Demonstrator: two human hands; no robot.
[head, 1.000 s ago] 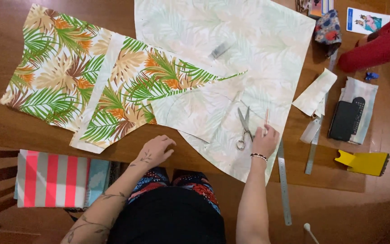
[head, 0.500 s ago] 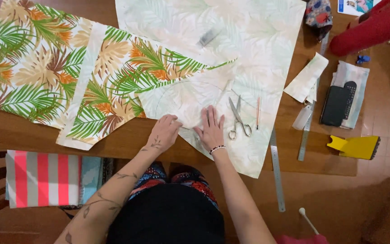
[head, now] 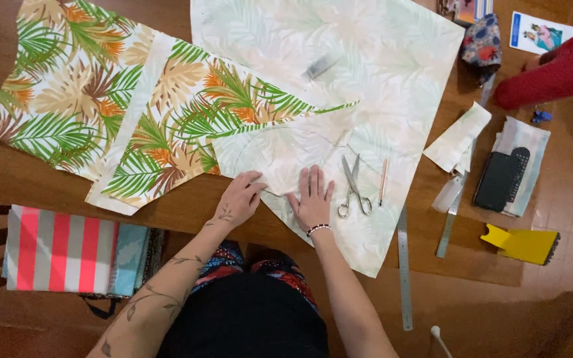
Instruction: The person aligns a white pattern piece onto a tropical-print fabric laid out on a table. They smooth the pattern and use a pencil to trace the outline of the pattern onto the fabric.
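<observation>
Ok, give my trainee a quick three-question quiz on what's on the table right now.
1. True or false: the right hand holds the silver metal scissors.
2. What lies just right of the scissors? A) thin pencil B) yellow plastic tool
3. Both hands rest flat on the pale leaf-print ____.

Key: 1 false, they lie beside it, apart; 2 A; 3 fabric, with the left hand at its folded edge.

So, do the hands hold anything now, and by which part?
Nothing is held. The left hand and right hand lie flat, pressing the pale fabric near its lower edge.
</observation>
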